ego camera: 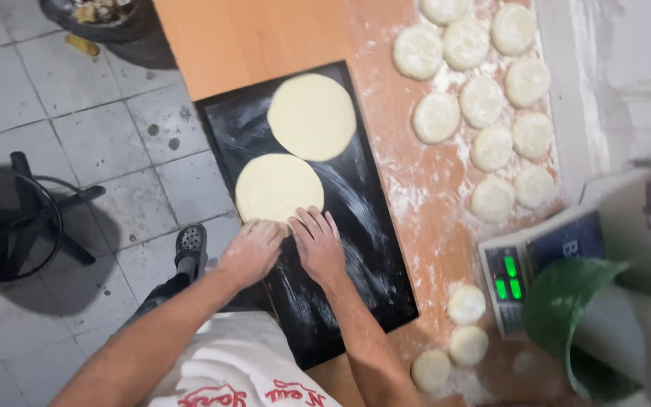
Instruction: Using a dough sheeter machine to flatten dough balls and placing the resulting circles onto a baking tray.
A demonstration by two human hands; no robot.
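Two flat dough rounds lie on the black tray [371, 249], and my left hand [252, 251] and right hand [316, 243] both rest open on the near round [279, 187], fingertips on its near edge. I judge a hard press could tear or stretch it — or push it into the far round [312, 116]. The fingertips under my left hand are hidden, and the scale [508, 280] is partly covered by a green bowl [566, 301].

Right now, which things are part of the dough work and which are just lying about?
In use:
left hand and right hand on near flat dough round
far flat round
black tray
floured dough balls

Lying about:
scale
green bowl
black stool
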